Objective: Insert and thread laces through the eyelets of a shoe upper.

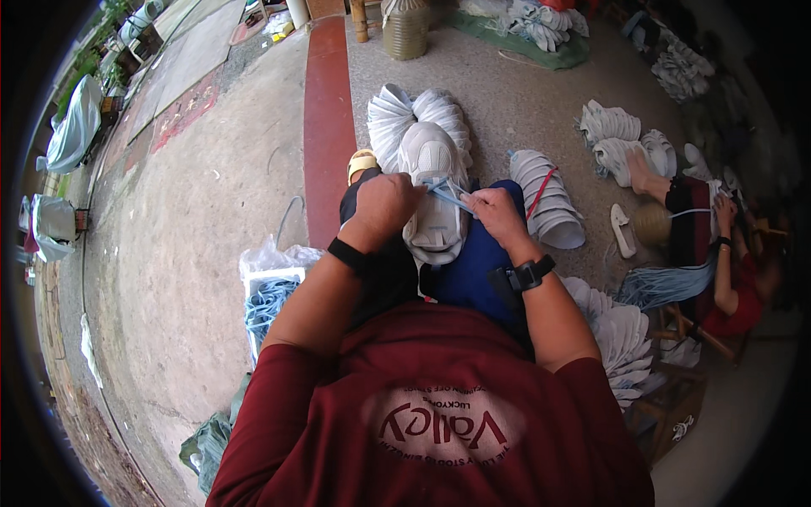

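Observation:
A white and grey sneaker (432,152) lies between my knees, its toe pointing away from me. A light blue shoelace (453,198) crosses over its tongue. My left hand (390,203) is closed beside the shoe's left edge, with one end of the lace between its fingers. On the other side, my right hand (500,218) pinches the lace, which runs taut toward the shoe. The fingertips of both hands are partly hidden.
Stacked white shoe uppers (448,114) fan out beyond the sneaker; another stack (549,203) stands right of my knee. A white box (253,313) of blue laces (269,302) sits at my left. A seated person (743,291) works at the right. A jar (405,32) stands far ahead.

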`<action>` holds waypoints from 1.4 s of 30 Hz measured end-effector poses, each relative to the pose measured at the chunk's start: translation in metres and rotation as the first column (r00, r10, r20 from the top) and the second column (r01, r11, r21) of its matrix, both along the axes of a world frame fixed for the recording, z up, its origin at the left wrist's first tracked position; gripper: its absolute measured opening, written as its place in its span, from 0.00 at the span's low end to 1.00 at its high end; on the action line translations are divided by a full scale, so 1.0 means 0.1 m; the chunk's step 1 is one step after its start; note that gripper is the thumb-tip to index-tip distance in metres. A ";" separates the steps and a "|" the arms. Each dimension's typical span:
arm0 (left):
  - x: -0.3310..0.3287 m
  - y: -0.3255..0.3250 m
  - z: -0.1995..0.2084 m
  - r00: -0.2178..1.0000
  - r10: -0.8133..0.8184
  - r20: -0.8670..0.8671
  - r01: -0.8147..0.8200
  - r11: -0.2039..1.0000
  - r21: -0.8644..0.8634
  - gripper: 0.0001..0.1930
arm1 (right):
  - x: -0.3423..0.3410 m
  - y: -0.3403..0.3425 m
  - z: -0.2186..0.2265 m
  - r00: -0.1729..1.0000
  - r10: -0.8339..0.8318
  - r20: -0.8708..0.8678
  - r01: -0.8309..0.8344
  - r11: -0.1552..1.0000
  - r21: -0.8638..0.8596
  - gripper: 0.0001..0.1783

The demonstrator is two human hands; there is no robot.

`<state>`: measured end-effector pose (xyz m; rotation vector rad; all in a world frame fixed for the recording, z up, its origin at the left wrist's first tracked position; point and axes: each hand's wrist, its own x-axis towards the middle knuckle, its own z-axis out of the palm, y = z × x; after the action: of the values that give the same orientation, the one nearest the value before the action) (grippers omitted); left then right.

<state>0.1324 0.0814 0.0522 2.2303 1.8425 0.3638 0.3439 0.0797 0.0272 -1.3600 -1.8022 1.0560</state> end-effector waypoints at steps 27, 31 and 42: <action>-0.29 0.12 -0.28 0.165 0.253 0.953 0.322 0.900 -0.295 0.02 | 0.02 -0.11 -0.02 0.686 -0.293 -0.666 -0.018 0.908 -0.418 0.11; -0.28 0.14 -0.36 0.059 0.269 0.961 0.442 0.856 -0.267 0.02 | 0.01 -0.12 -0.01 0.691 -0.290 -0.662 -0.023 0.907 -0.421 0.11; -0.21 0.18 -0.28 0.005 0.192 0.981 0.501 0.849 -0.169 0.05 | 0.00 -0.13 -0.01 0.696 -0.272 -0.665 -0.038 0.910 -0.412 0.11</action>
<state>0.1109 0.0991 0.0241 1.0257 0.6218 0.9777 0.3437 0.0670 0.0263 -1.0263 -0.9266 1.6573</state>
